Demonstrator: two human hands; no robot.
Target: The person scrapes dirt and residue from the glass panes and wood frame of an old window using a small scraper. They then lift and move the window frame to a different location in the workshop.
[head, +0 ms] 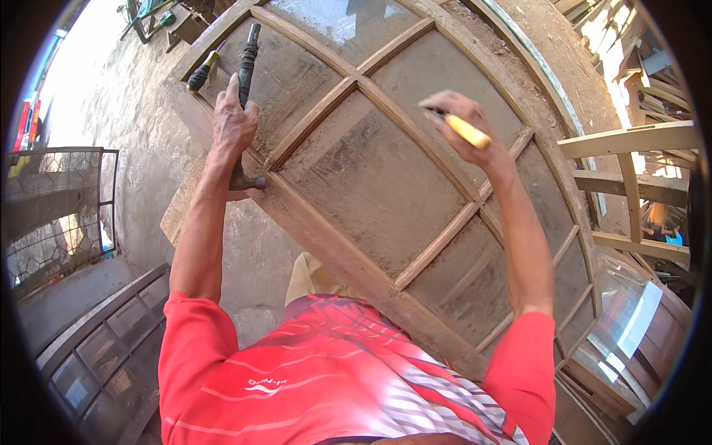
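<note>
My left hand (236, 119) grips a hammer (250, 61) by its black-wrapped handle. Below that wrist, the dark hammer head (247, 181) shows beside the edge of a large wooden frame (334, 233) with dusty glass panes. In my right hand (459, 119) is a tool with a yellow handle (468, 132); blur and the fingers hide its working end. This hand is over a pane right of the middle of the frame. A tool with a black-wrapped and yellow handle (201, 72) lies at the frame's upper left corner.
A board (181, 217) sticks out beneath the frame at left. Glazed panels (105, 345) and a metal grille (55, 206) stand at far left. At right are a wooden rack (628, 142), timber pieces (662, 100) and a glass sheet (623, 300). A person (670, 236) is in the background.
</note>
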